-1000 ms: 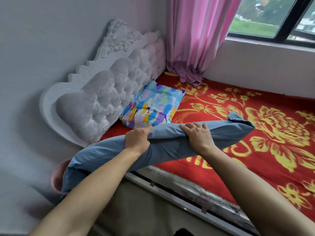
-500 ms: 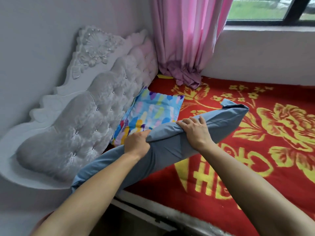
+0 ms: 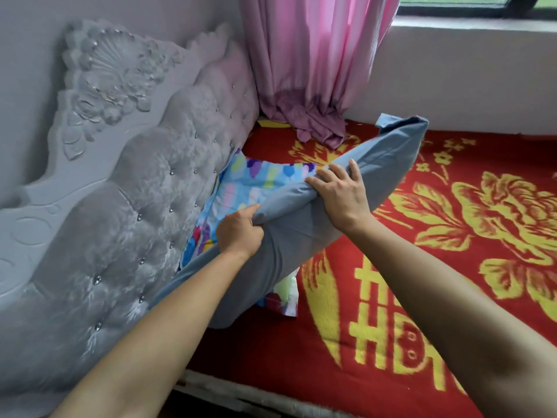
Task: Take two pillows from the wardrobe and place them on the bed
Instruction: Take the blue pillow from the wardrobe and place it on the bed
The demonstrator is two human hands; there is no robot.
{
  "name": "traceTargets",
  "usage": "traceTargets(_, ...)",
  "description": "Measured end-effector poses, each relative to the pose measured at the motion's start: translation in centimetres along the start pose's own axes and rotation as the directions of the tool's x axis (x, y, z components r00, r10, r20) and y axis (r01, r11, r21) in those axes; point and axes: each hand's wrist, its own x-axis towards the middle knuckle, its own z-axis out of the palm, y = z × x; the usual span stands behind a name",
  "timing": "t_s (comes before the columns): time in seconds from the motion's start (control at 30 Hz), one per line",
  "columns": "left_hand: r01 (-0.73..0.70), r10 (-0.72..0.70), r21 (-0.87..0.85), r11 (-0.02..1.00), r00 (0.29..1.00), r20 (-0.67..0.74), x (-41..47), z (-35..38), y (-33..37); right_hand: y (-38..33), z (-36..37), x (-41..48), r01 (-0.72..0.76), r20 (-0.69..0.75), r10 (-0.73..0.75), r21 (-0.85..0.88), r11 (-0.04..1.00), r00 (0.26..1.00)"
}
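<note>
A grey-blue pillow [image 3: 388,164] stretches diagonally above the bed [image 3: 391,312], which has a red cover with yellow flowers. My left hand [image 3: 239,232] grips the pillow's gathered upper edge near its middle. My right hand [image 3: 340,194] clasps the same edge a little further up and to the right. Under the grey-blue pillow lies a colourful patterned pillow [image 3: 241,188], flat on the bed against the headboard [image 3: 120,191]. The grey-blue pillow covers much of it. The lower end of the held pillow is hidden behind my left forearm.
The tufted grey headboard runs along the left. A pink curtain [image 3: 313,61] hangs in the far corner, its hem bunched on the bed. A pale wall [image 3: 467,76] below the window borders the bed's far side. The bed's edge is at the bottom.
I have moved closer over the bed. The grey-blue pillow has travelled forward and left with both hands, from the bed's edge to above the colourful pillow by the headboard.
</note>
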Motion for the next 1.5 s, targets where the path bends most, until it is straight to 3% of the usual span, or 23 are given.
traceTargets(0.1, 0.038, -0.031, -0.128, 0.991, 0.998, 0.059, 4.4, 0.1, -2.0, -1.1, 0.5, 4.8, 0.014, -0.013, -0.014, -0.029, 0.999, 1.000)
traceTargets(0.2, 0.121, -0.083, -0.324, 0.938, 0.988, 0.129, 9.1, 0.7, -4.6, -2.5, 2.4, 9.4, -0.037, -0.145, 0.033, -0.020, 0.999, 0.989)
traceTargets(0.27, 0.177, -0.102, -0.410, 0.895, 0.975, 0.199, 12.3, 1.4, -7.4, -4.1, 5.2, 11.9, -0.123, -0.258, 0.147, 0.107, 0.987, 0.955)
traceTargets(0.33, 0.190, -0.072, -0.400, 0.896, 0.954, 0.292, 15.2, 2.6, -10.6, -5.8, 9.6, 13.5, -0.254, -0.222, 0.310, 0.250, 0.934, 0.924)
traceTargets(0.37, 0.179, -0.055, -0.373, 0.910, 0.946, 0.320, 16.4, 3.4, -12.2, -6.7, 12.4, 13.7, -0.333, -0.125, 0.389, 0.325, 0.885, 0.913)
traceTargets(0.43, 0.157, -0.061, -0.281, 0.947, 0.945, 0.322, 18.7, 5.6, -15.4, -8.9, 18.6, 13.0, -0.533, 0.214, 0.494, 0.462, 0.709, 0.843)
traceTargets(0.5, 0.158, -0.097, -0.172, 0.972, 0.943, 0.319, 20.6, 7.7, -17.6, -11.2, 24.3, 11.0, -0.696, 0.536, 0.449, 0.480, 0.534, 0.715)
traceTargets(0.57, 0.145, -0.108, -0.095, 0.985, 0.944, 0.312, 22.3, 9.4, -19.3, -13.4, 29.1, 9.1, -0.755, 0.679, 0.359, 0.472, 0.454, 0.640)
traceTargets(0.7, -0.054, 0.004, 0.240, 0.969, 0.978, 0.206, 23.8, 12.3, -25.2, -16.6, 35.5, 8.0, -0.794, 0.665, 0.447, 0.422, 0.437, 0.599)
traceTargets(0.83, 0.099, -0.221, 0.399, 0.912, 0.937, 0.271, 23.4, 16.3, -33.0, -19.6, 38.5, 10.1, -0.778, 0.630, 0.475, 0.385, 0.496, 0.614)
traceTargets(0.9, 0.092, -0.214, 0.485, 0.870, 0.955, 0.204, 23.3, 18.1, -34.9, -20.6, 39.2, 11.1, -0.754, 0.582, 0.487, 0.421, 0.505, 0.651)
traceTargets(0.97, 0.053, -0.164, 0.517, 0.854, 0.971, 0.171, 24.0, 19.3, -35.3, -20.3, 39.1, 11.3, -0.733, 0.448, 0.587, 0.499, 0.462, 0.675)
traceTargets(1.0, 0.052, -0.160, 0.514, 0.856, 0.972, 0.169, 24.4, 19.4, -35.3, -19.9, 38.8, 10.8, -0.725, 0.337, 0.682, 0.546, 0.420, 0.649)
traceTargets(1.07, 0.062, -0.155, 0.489, 0.870, 0.976, 0.151, 25.2, 19.0, -35.4, -18.7, 38.4, 9.5, -0.769, 0.224, 0.864, 0.590, 0.247, 0.450)
traceTargets(1.13, 0.045, -0.121, 0.450, 0.892, 0.983, 0.141, 25.4, 18.5, -35.0, -17.4, 37.9, 8.5, -0.816, 0.438, 0.878, 0.568, -0.104, 0.193)
traceTargets(1.17, 0.039, -0.104, 0.417, 0.908, 0.985, 0.135, 25.3, 18.2, -34.5, -16.9, 37.6, 8.4, -0.795, 0.571, 0.808, 0.554, -0.248, 0.146)
traceTargets(1.2, 0.050, -0.097, 0.374, 0.926, 0.989, 0.109, 25.2, 17.9, -34.0, -16.6, 37.2, 8.5, -0.765, 0.642, 0.747, 0.565, -0.309, 0.172)
traceTargets(1.23, 0.083, -0.107, 0.320, 0.944, 0.993, 0.058, 25.2, 17.5, -33.6, -16.5, 36.7, 9.0, -0.748, 0.650, 0.726, 0.592, -0.301, 0.223)
traceTargets(1.33, 0.150, -0.130, 0.156, 0.976, 0.982, -0.134, 25.3, 16.1, -32.8, -15.9, 34.4, 10.9, -0.730, 0.466, 0.827, 0.676, -0.102, 0.315)
traceTargets(1.43, 0.112, -0.099, 0.039, 0.993, 0.965, -0.241, 24.7, 15.7, -32.1, -13.5, 32.5, 12.0, -0.668, 0.211, 0.919, 0.741, 0.072, 0.333)
traceTargets(1.5, 0.118, -0.126, -0.045, 0.992, 0.960, -0.251, 23.7, 16.4, -32.1, -11.7, 32.0, 12.0, -0.649, 0.127, 0.933, 0.749, 0.132, 0.336)
